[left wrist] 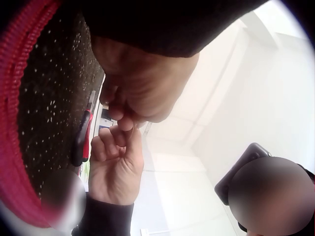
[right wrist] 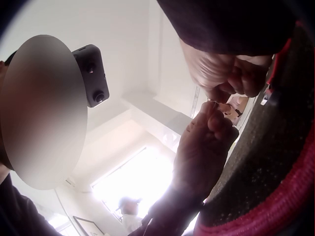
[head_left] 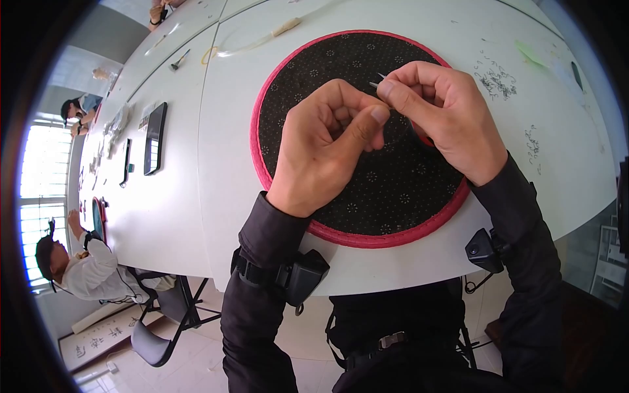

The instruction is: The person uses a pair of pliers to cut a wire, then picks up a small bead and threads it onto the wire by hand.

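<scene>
Over a round black mat with a red padded rim, my two hands meet at the fingertips. My left hand pinches a tiny thin wire-like piece between thumb and index finger. The thumb and index finger of my right hand pinch at the same spot, the other fingers curled in. Most of the piece is hidden by the fingertips. Pliers with red and black handles lie on the mat beneath the hands. In the head view their metal tips poke out past the right fingers.
Scattered small dark curved bits lie right of the mat, with a second group nearer me. A wooden-handled tool lies at the back. On the left are a dark tablet-like device and a seated person.
</scene>
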{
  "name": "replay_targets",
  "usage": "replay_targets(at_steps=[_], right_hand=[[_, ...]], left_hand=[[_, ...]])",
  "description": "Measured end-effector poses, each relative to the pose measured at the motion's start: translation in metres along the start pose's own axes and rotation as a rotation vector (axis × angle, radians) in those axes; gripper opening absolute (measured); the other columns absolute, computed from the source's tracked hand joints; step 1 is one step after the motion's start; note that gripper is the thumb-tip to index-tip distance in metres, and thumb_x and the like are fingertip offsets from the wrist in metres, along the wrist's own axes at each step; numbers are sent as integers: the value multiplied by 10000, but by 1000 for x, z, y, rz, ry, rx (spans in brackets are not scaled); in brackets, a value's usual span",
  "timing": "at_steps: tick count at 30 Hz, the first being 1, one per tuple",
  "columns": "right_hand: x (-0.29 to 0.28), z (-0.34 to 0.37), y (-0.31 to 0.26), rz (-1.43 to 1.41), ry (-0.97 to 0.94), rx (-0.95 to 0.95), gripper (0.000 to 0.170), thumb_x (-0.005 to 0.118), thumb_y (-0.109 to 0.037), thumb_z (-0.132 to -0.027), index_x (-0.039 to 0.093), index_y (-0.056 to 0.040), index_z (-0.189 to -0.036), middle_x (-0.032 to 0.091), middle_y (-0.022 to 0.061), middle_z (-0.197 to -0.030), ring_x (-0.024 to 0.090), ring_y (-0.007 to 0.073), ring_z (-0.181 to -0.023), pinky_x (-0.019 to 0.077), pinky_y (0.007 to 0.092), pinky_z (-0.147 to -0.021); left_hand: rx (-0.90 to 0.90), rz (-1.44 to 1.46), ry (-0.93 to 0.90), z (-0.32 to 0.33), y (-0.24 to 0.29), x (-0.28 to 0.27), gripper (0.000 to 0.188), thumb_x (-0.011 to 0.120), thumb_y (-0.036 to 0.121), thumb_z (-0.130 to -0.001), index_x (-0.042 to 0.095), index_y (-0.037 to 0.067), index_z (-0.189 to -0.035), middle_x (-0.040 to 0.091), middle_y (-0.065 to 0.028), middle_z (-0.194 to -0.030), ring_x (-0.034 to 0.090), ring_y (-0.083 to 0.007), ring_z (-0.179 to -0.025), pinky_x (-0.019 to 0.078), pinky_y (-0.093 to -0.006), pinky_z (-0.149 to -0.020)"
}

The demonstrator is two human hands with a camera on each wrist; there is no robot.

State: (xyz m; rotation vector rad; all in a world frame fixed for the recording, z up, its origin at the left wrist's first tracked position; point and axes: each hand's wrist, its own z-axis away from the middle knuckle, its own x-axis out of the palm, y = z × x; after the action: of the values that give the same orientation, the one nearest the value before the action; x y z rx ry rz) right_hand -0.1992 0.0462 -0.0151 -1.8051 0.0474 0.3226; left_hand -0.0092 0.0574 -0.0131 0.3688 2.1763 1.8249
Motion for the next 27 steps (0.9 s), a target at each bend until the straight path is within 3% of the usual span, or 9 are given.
replay_targets(at_steps=[7,12,15,19,22,27], right_hand=[[-1,0,-4,18,-17,-3,208,677,-213,-951,707,-9,-928,567,-32,-674,480,35,-610,400,225,-560],[1,0,-4,4,-18,-109,207,677,-211,-950,704,-6,-945,596,-22,-696,521,37,-646,427,224,-603],[-1,0,-8,0,-31,-107,203,678,-204,-948,699,-2,-950,607,-18,-707,540,38,-664,439,219,-621],[-1,1,-11,23,-25,-144,188,675,-187,-946,690,0,-938,588,-22,-693,517,37,-644,420,220,-599],[-9,4,-24,108,-141,-13,165,670,-175,-965,686,-13,-993,627,-30,-803,518,21,-698,416,194,-640],[-2,5,-15,138,-89,-112,137,664,-143,-949,667,-8,-930,568,-19,-702,472,36,-618,380,217,-568]], left_hand=[[-49,-10,-22,0,1,1,155,624,136,-996,588,-7,-948,632,-37,-763,570,-73,-686,450,-211,-646],[-67,-21,-34,0,1,1,153,616,133,-998,585,-6,-942,630,-35,-760,564,-69,-679,443,-210,-642],[-55,-15,-19,-1,0,0,144,639,108,-978,600,-30,-959,636,-27,-740,597,-61,-681,473,-204,-620],[-54,-38,70,-3,1,-2,157,639,120,-980,606,-34,-983,646,-35,-753,604,-64,-685,477,-207,-627],[-27,-18,149,-3,0,-2,167,634,126,-984,609,-39,-997,654,-41,-764,614,-71,-693,490,-210,-641],[27,18,205,-4,-2,-6,173,615,125,-995,604,-47,-1012,663,-50,-783,629,-80,-713,511,-216,-667]])
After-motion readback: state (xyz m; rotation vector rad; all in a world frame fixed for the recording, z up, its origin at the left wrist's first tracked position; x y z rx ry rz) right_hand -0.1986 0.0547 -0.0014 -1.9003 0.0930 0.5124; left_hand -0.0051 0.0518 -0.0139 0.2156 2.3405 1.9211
